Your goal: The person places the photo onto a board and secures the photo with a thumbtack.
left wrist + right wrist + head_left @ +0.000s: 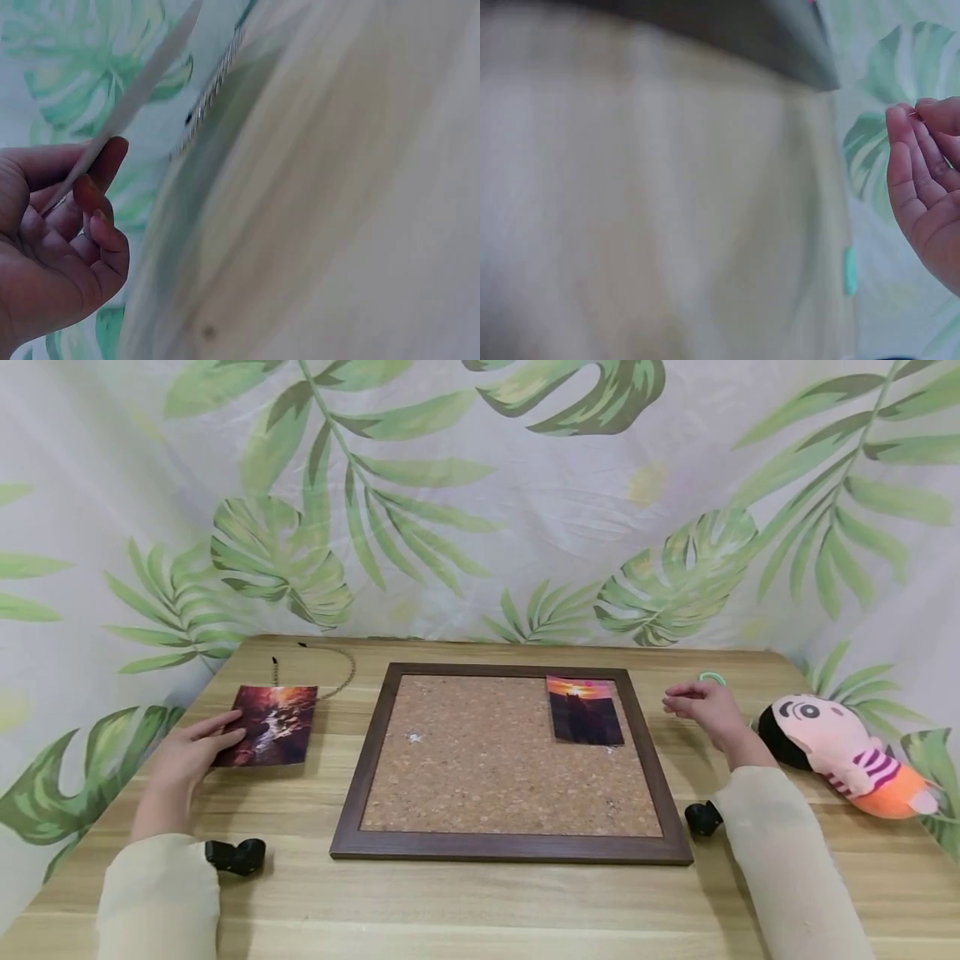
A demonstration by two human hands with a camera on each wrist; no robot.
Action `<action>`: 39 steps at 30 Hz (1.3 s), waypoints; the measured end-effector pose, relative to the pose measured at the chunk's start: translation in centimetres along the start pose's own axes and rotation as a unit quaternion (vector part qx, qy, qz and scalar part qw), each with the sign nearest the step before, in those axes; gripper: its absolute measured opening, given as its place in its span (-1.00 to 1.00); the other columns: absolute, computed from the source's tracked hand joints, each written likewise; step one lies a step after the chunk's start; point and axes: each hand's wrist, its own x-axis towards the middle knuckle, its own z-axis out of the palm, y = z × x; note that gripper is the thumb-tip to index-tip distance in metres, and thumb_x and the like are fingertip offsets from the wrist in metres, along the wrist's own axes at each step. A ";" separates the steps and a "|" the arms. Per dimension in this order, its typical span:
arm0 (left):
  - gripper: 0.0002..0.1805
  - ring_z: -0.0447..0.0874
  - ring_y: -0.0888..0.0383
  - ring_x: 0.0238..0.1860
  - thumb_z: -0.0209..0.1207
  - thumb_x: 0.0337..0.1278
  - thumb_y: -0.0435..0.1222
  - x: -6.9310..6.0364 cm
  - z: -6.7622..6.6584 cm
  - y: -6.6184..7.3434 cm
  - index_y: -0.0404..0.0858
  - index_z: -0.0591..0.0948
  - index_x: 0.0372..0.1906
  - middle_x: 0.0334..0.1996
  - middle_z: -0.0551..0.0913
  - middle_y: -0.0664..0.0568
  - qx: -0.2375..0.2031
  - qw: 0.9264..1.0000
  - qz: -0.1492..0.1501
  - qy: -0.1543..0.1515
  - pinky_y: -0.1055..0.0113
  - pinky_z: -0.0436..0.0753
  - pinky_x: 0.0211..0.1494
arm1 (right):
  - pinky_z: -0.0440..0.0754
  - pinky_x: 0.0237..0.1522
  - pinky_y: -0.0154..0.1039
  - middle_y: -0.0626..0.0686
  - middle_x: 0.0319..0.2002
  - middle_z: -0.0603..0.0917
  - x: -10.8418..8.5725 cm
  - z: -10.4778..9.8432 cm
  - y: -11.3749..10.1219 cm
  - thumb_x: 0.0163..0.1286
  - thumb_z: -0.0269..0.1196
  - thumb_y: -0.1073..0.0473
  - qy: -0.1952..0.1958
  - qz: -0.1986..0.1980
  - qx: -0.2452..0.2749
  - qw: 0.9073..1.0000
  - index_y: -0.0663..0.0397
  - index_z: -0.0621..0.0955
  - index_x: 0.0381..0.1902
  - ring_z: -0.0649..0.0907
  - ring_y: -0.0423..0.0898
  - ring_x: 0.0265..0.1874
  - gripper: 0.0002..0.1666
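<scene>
Photo (281, 727) pinched at its left edge in the left hand (191, 747), between the left edge of the table (465, 910) and the board (487, 777). Thin and dark, with a red-lit stream printed on it, edge-on and tilted in the left wrist view, fingers curled. Right hand (712, 708) just past the board's right edge, fingertips towards it, thumb and forefinger pinching a tiny glinting thing (913, 114), too small to identify; other fingers loosely extended. Pale sleeves (787, 860) well apart, over the near side of the table.

Room between photo and board, a strip of pale wood grain; a narrower gap from the board's right edge to the right hand; a wider strip on the board's near side. Board of speckled cork, rectangular, in a dark brown frame (510, 847), silvery bits (414, 737) scattered on it, a second photo (585, 714) near its far right corner. Fine metal chain (216, 84) by the table's far left corner, behind the photo. Green ring (712, 677) just behind the right hand; plush doll (847, 752), rounded, by the table's right edge.
</scene>
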 end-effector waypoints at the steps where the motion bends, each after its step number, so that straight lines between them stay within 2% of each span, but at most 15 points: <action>1: -0.34 -0.22 0.04 0.27 0.20 -0.13 0.01 0.4 0.4 0.0 0.13 0.30 0.19 0.29 -0.02 -0.03 -0.019 1.000 0.002 -0.007 0.31 0.01 0.20 | 0.46 -0.14 -0.18 0.21 -0.19 0.54 0.1 0.1 -0.4 0.28 0.05 0.23 0.002 0.003 0.002 1.000 0.54 0.36 0.00 0.58 -0.28 -0.35 -0.54; 3: -0.35 0.01 0.12 0.22 0.26 -0.18 -0.05 1.5 1.4 -0.3 0.17 0.34 0.15 0.28 0.04 0.07 -0.074 0.997 0.007 -0.020 0.46 0.22 0.08 | 0.40 -0.08 -0.12 0.29 -0.11 0.49 0.4 0.3 -1.0 0.29 0.04 0.23 0.003 0.005 0.004 1.000 0.51 0.34 0.04 0.57 -0.29 -0.32 -0.53; 5: -0.37 0.24 0.24 0.08 0.30 -0.22 -0.12 2.8 2.6 -0.8 0.19 0.40 0.11 0.26 0.11 0.09 -0.130 0.991 0.011 -0.031 0.56 0.38 -0.13 | 0.37 -0.05 -0.08 0.35 -0.05 0.44 0.8 0.6 -1.7 0.29 0.03 0.24 0.005 0.001 0.004 1.000 0.49 0.35 0.06 0.56 -0.31 -0.31 -0.54; 8: -0.37 0.45 0.37 -0.21 0.34 -0.27 -0.25 4.2 4.9 -0.9 0.10 0.46 0.08 0.16 0.28 0.00 -0.207 0.977 0.022 -0.053 0.53 0.48 -0.31 | 0.39 -0.08 -0.09 0.40 -0.07 0.44 1.4 1.5 -2.5 0.28 0.03 0.29 0.013 -0.014 0.001 1.000 0.51 0.38 0.01 0.55 -0.32 -0.35 -0.59; 11: -0.35 0.51 0.34 -0.29 0.34 -0.27 -0.29 4.4 7.1 -0.1 0.04 0.45 0.10 0.03 0.42 -0.03 -0.222 0.972 0.035 -0.074 0.48 0.50 -0.30 | 0.45 -0.14 -0.15 0.35 -0.18 0.51 2.1 2.8 -3.3 0.25 0.06 0.34 0.022 -0.030 0.024 0.999 0.55 0.42 -0.07 0.57 -0.28 -0.38 -0.65; 15: -0.36 0.51 0.31 -0.26 0.34 -0.27 -0.23 3.1 9.0 2.3 0.10 0.45 0.09 -0.08 0.50 0.04 -0.186 0.979 0.028 -0.075 0.47 0.49 -0.26 | 0.50 -0.23 -0.19 0.24 -0.33 0.58 2.6 4.6 -4.4 0.22 0.09 0.37 0.012 -0.043 0.046 0.998 0.59 0.43 -0.17 0.61 -0.10 -0.38 -0.69; 18: -0.35 0.51 0.28 -0.27 0.29 -0.18 -0.20 1.4 9.4 5.1 0.09 0.38 0.15 0.00 0.46 -0.09 -0.128 0.987 0.037 -0.086 0.45 0.47 -0.22 | 0.51 -0.26 -0.13 0.31 -0.34 0.58 3.0 5.8 -5.1 0.22 0.08 0.37 -0.010 -0.043 0.054 0.998 0.62 0.42 -0.16 0.61 0.05 -0.34 -0.68; 22: -0.36 0.52 0.30 -0.33 0.17 -0.01 -0.28 -0.6 10.0 8.5 -0.10 0.25 0.24 0.10 0.30 -0.28 -0.096 0.987 0.060 -0.114 0.45 0.46 -0.23 | 0.47 -0.23 -0.02 0.36 -0.33 0.56 3.6 7.4 -5.8 0.23 0.08 0.35 -0.025 -0.038 0.063 0.997 0.60 0.43 -0.15 0.61 0.07 -0.36 -0.67; 25: -0.38 0.53 0.33 -0.38 0.13 0.02 -0.37 -1.1 10.7 9.9 -0.17 0.23 0.25 0.08 0.30 -0.30 -0.112 0.984 0.053 -0.125 0.47 0.48 -0.28 | 0.45 -0.21 0.01 0.31 -0.34 0.58 3.9 8.8 -6.5 0.22 0.09 0.35 -0.029 -0.040 0.087 0.995 0.58 0.44 -0.14 0.62 0.00 -0.39 -0.68; 30: -0.38 0.53 0.32 -0.40 0.13 0.02 -0.38 -0.9 12.6 10.5 -0.19 0.24 0.24 0.02 0.35 -0.24 -0.111 0.983 0.045 -0.138 0.45 0.47 -0.27 | 0.43 -0.20 0.01 0.33 -0.34 0.59 4.0 11.2 -7.6 0.19 0.08 0.44 -0.042 -0.047 0.169 0.984 0.64 0.40 -0.12 0.62 0.07 -0.35 -0.67; 32: -0.39 0.54 0.31 -0.41 0.14 0.01 -0.37 -0.8 13.5 10.6 -0.18 0.26 0.24 0.02 0.37 -0.24 -0.110 0.983 0.041 -0.142 0.44 0.47 -0.27 | 0.45 -0.21 -0.02 0.33 -0.34 0.59 4.7 12.2 -7.1 0.18 0.10 0.44 -0.044 -0.046 0.196 0.978 0.64 0.40 -0.12 0.62 0.07 -0.35 -0.66; 36: -0.40 0.51 0.30 -0.40 0.14 0.01 -0.36 -0.5 14.9 10.2 -0.18 0.28 0.23 0.04 0.37 -0.25 -0.096 0.983 0.041 -0.148 0.42 0.46 -0.29 | 0.51 -0.26 -0.12 0.29 -0.37 0.60 4.9 14.2 -7.1 0.19 0.10 0.42 -0.028 -0.041 0.197 0.979 0.60 0.42 -0.13 0.64 -0.04 -0.43 -0.67; 37: -0.41 0.48 0.27 -0.43 0.15 0.00 -0.35 -0.4 15.2 10.0 -0.17 0.30 0.22 -0.04 0.41 -0.26 -0.086 0.985 0.042 -0.144 0.41 0.44 -0.32 | 0.52 -0.29 -0.16 0.27 -0.39 0.60 4.9 14.7 -7.1 0.19 0.11 0.41 -0.024 -0.042 0.197 0.979 0.60 0.43 -0.14 0.64 -0.07 -0.45 -0.68; 39: -0.42 0.48 0.18 -0.29 0.16 -0.01 -0.33 -0.2 15.6 9.4 -0.19 0.33 0.20 -0.02 0.41 -0.27 -0.054 0.988 0.046 -0.139 0.35 0.41 -0.27 | 0.53 -0.32 -0.17 0.22 -0.44 0.61 4.3 15.5 -7.8 0.19 0.09 0.42 -0.017 -0.038 0.196 0.980 0.59 0.45 -0.16 0.64 -0.10 -0.50 -0.71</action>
